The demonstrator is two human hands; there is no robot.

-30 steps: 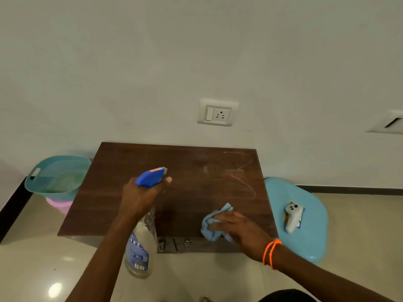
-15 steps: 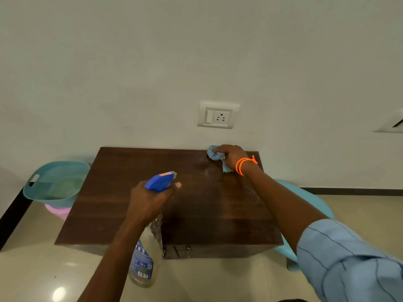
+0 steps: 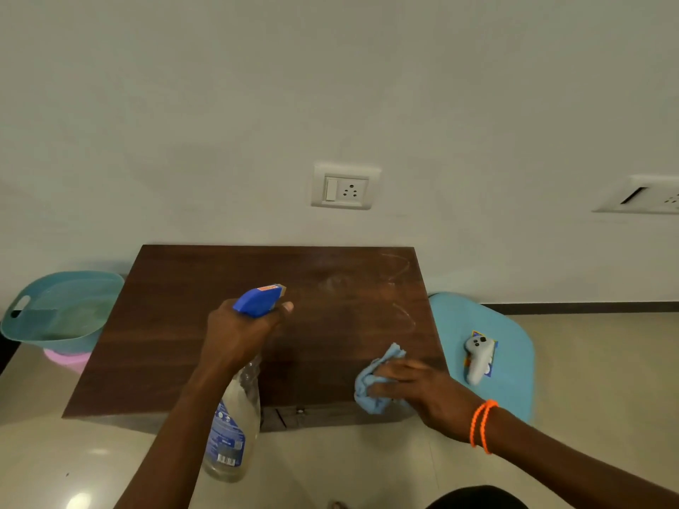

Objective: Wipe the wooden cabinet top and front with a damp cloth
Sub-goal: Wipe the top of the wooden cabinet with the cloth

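Two hands are working here: your right hand (image 3: 422, 389) is pressing a crumpled blue cloth (image 3: 373, 383) onto the near right corner of the wooden cabinet top (image 3: 176, 325), fingers lying fairly flat over it, though blur is hiding how tightly they are curling. The cloth is looking soft, light and limp, so you are probably best bunching it under the palm. Your left hand (image 3: 239, 334) is wrapping the neck of a spray bottle (image 3: 229, 431), forefinger near the trigger; its clear body is looking nearly empty. At far left, a teal basin (image 3: 22, 325) is holding water.
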